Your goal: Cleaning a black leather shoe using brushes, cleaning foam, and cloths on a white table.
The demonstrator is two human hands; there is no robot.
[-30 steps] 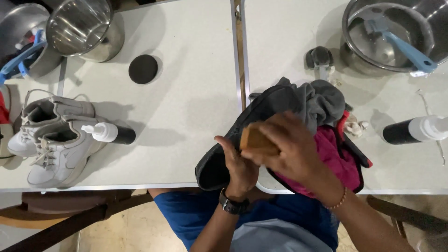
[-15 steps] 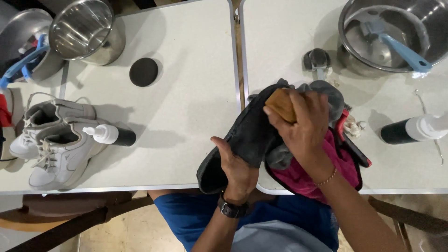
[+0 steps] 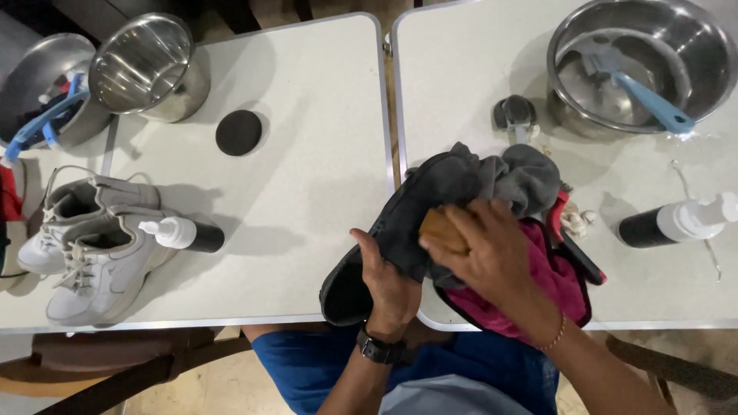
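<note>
A dark grey shoe point(image 3: 400, 223) lies slanted over the gap between two white tables. My left hand point(image 3: 388, 284) grips its lower end near the table's front edge. My right hand point(image 3: 484, 250) presses a small wooden-backed brush point(image 3: 442, 228) against the middle of the shoe's side. A grey cloth point(image 3: 523, 177) is bunched around the shoe's far end, and a pink cloth with dark edging point(image 3: 550, 280) lies under my right wrist.
A pair of white sneakers point(image 3: 84, 238) and a black bottle with a white cap point(image 3: 184, 234) lie at the left. Two steel bowls point(image 3: 146, 65) and a black round pad point(image 3: 238, 132) sit behind them. At the right are a big steel bowl point(image 3: 707, 46) with a blue brush point(image 3: 638, 88), and another bottle point(image 3: 676, 221).
My right hand has drawn the brush back down the shoe from its far end toward the middle. My left hand has kept its hold on the shoe.
</note>
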